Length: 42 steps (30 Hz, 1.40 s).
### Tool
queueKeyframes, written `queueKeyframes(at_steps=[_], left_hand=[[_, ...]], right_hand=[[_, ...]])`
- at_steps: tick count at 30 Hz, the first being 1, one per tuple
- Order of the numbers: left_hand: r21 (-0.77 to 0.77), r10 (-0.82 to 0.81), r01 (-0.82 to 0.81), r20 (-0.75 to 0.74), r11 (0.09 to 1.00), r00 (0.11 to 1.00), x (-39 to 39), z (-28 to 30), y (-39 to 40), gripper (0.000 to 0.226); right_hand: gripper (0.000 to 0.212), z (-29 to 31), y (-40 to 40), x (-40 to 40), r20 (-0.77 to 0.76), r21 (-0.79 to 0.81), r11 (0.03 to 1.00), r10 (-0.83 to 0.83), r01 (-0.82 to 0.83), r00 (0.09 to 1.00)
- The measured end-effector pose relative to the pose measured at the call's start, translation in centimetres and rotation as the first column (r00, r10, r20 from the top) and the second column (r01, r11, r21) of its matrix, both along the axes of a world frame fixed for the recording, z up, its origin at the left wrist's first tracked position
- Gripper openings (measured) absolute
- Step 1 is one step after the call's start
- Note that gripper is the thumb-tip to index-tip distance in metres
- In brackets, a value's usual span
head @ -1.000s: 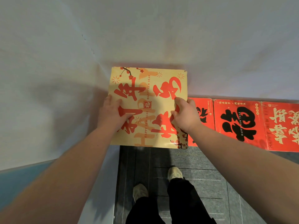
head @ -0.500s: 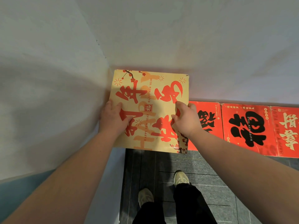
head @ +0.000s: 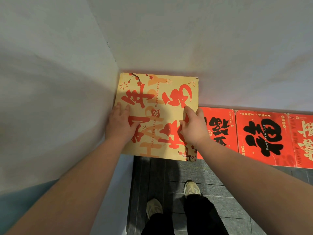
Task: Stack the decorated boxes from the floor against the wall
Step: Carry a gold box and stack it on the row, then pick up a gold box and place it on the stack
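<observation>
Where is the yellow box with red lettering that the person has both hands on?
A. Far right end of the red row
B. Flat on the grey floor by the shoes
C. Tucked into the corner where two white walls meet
C: the yellow cardboard box with red lettering sits in the corner of the white walls, left of the red boxes.
</observation>
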State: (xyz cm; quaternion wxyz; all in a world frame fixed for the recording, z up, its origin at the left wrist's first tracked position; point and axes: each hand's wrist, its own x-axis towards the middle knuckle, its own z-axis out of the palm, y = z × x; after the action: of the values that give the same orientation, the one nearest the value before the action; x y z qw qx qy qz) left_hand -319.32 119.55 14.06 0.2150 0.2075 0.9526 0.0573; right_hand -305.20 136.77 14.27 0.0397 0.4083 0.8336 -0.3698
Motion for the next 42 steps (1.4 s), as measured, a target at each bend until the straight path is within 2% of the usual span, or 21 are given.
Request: queueKeyframes(at_steps=[4,9,15,19,23,28,31,36,42], left_hand=[[-0.016,-0.020,0.020,0.008,1.000,1.000,-0.1,-0.4,-0.2,0.072],[-0.045,-0.030,0.030,0.001,0.999,1.000,0.2,-0.6,0.0,0.068],[-0.030,-0.011,0.012,0.029,0.999,1.000,1.0,0.6,0.7,0.067],[-0.023,-0.029,0.030,0.039,0.999,0.999,1.8,2.2,1.0,0.064],[0.008,0.005,-0.005,0.052,1.000,0.999,3.7,3.8,0.4,0.062],[0.080,0.073,-0.073,0.004,0.994,0.997,6.6,4.2,-2.8,0.061],[0.100,0.215,-0.220,0.055,0.970,0.975,10.1,4.1,-6.0,0.061],[0.033,0.430,-0.438,0.138,0.898,0.892,17.2,4.0,-12.3,0.057],[0.017,0.666,-0.685,0.218,0.729,0.714,29.2,4.7,-20.2,0.059]], right_hand=[[0.053,-1.1,-0.4,0.0,-0.009,0.000,1.000,0.010,-0.010,1.000],[0.064,-1.3,-0.4,0.1,0.079,-0.024,0.999,0.048,-0.046,0.996],[0.056,0.4,-0.1,0.2,0.151,-0.006,0.996,0.091,-0.091,0.984],[0.052,1.9,-0.1,0.7,0.152,0.163,0.970,0.154,-0.178,0.976],[0.049,3.8,-0.9,1.3,0.172,0.250,0.898,0.326,-0.361,0.930],[0.044,4.0,-3.0,0.4,0.142,0.261,0.774,0.560,-0.576,0.816],[0.049,4.4,-5.3,0.3,0.155,0.205,0.707,0.660,-0.677,0.735],[0.040,4.7,-10.0,2.1,0.198,0.228,0.445,0.850,-0.866,0.489],[0.036,5.0,-17.2,7.8,0.316,0.180,0.167,0.923,-0.969,0.218]])
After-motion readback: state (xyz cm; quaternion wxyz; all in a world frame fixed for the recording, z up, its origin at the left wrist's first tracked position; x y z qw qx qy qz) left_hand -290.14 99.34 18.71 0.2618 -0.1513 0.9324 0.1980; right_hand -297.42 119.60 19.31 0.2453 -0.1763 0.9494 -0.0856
